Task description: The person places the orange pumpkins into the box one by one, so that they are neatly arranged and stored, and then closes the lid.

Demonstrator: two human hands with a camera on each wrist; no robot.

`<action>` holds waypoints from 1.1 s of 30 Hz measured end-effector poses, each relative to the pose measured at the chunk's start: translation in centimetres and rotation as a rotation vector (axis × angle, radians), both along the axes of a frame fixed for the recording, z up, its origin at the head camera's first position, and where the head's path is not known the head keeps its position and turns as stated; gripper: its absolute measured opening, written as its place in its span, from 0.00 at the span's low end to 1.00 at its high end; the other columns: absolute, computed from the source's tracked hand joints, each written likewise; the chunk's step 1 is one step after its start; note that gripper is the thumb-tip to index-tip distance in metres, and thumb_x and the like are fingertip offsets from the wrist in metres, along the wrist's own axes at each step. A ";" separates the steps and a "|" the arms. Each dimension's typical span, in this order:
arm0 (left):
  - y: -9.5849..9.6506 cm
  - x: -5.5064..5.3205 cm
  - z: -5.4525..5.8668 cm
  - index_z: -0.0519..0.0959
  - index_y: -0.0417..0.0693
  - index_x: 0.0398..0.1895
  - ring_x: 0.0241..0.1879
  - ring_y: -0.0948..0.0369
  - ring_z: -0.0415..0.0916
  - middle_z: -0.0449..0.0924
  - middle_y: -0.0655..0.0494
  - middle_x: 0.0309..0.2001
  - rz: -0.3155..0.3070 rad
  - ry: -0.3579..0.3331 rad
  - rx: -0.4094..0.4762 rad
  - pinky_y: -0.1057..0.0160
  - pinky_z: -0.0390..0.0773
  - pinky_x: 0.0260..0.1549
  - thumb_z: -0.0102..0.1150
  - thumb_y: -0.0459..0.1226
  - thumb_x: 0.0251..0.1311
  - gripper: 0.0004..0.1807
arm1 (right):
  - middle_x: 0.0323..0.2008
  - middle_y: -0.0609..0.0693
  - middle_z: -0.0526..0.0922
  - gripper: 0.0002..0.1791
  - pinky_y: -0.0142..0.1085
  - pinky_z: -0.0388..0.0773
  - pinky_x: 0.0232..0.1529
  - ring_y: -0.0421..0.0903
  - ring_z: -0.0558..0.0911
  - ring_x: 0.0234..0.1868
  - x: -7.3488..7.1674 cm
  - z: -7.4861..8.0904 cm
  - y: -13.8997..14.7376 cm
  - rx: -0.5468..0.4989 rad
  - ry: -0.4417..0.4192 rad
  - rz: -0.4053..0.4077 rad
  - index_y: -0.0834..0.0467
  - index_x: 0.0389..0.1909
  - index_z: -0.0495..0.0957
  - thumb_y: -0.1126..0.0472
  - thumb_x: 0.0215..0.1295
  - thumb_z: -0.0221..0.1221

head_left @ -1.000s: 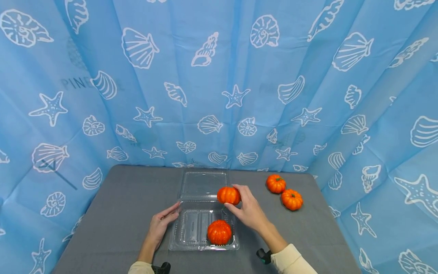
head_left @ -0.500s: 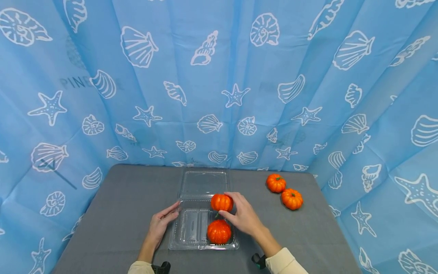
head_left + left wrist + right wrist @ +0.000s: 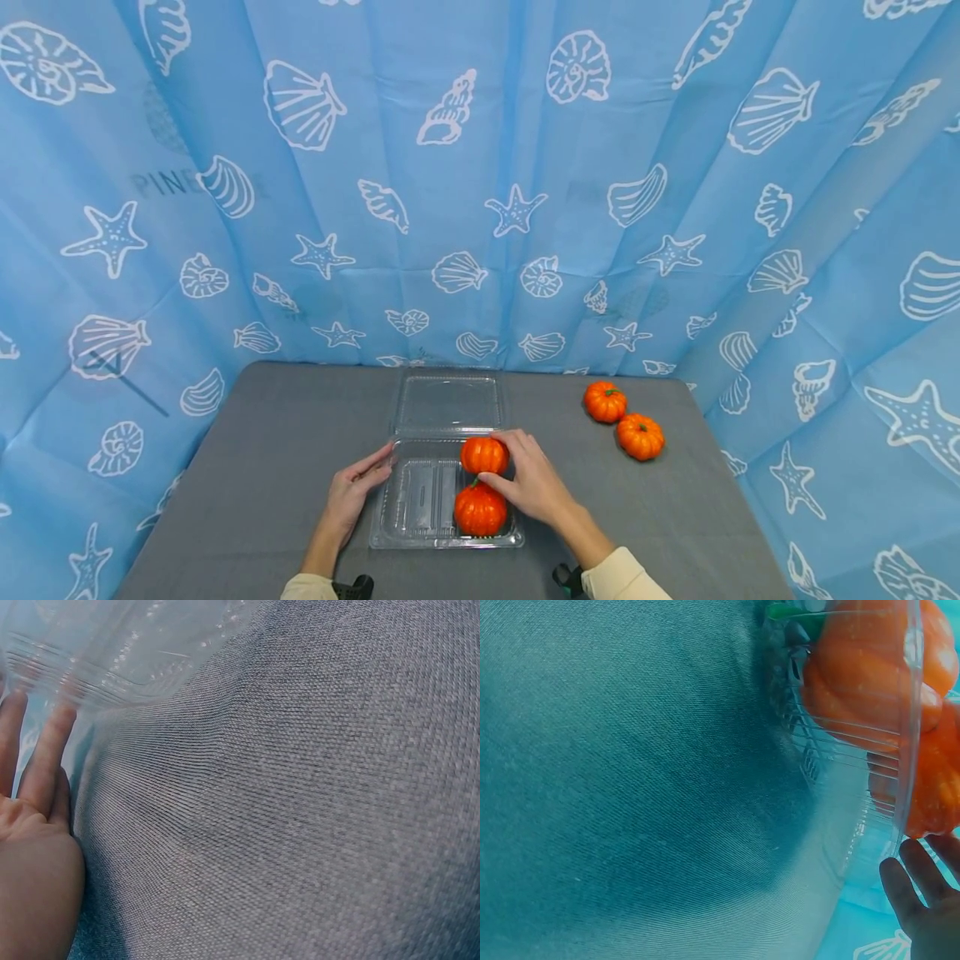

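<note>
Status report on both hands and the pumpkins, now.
Left hand flat against clear container. Right hand grips second pumpkin inside, behind first pumpkin. Two loose pumpkins wait right. Nothing obstructing.

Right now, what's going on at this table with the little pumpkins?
A person is putting small pumpkins into a clear box whose lid lies open behind it. The right hand holds a pumpkin at the far end of the box, just behind another pumpkin that already sits inside. The left hand rests with straight fingers against the box's left edge. Two more pumpkins lie on the grey table, off to the right.
</note>
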State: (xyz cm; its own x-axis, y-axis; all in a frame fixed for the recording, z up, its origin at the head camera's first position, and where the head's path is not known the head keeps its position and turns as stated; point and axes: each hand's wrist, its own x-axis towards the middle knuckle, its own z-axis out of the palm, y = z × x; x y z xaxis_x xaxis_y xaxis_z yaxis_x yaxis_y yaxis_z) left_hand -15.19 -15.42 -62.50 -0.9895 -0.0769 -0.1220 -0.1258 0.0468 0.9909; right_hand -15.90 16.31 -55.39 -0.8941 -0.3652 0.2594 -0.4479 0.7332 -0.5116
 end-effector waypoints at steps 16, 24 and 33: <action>0.1 0.1 0.2 0.80 0.51 0.65 0.58 0.67 0.83 0.80 0.54 0.65 0.003 -0.032 -0.002 0.78 0.76 0.52 0.66 0.38 0.65 0.23 | 0.51 0.48 0.80 0.30 0.40 0.79 0.46 0.43 0.74 0.48 -0.2 -0.1 -0.4 0.061 0.038 0.030 0.49 0.62 0.77 0.47 0.60 0.72; 0.1 0.0 0.2 0.80 0.46 0.64 0.56 0.66 0.84 0.80 0.49 0.65 0.009 0.027 -0.033 0.81 0.76 0.50 0.65 0.37 0.66 0.23 | 0.57 0.51 0.78 0.30 0.46 0.81 0.55 0.49 0.75 0.54 -0.7 -0.1 -0.3 0.090 -0.032 0.024 0.57 0.64 0.78 0.49 0.64 0.69; 0.1 0.1 0.1 0.80 0.53 0.65 0.58 0.67 0.83 0.80 0.56 0.65 0.010 -0.039 -0.026 0.79 0.76 0.53 0.65 0.39 0.66 0.23 | 0.60 0.52 0.77 0.33 0.47 0.81 0.56 0.49 0.74 0.56 -0.4 -0.1 -0.3 0.129 -0.068 0.035 0.56 0.69 0.74 0.49 0.66 0.67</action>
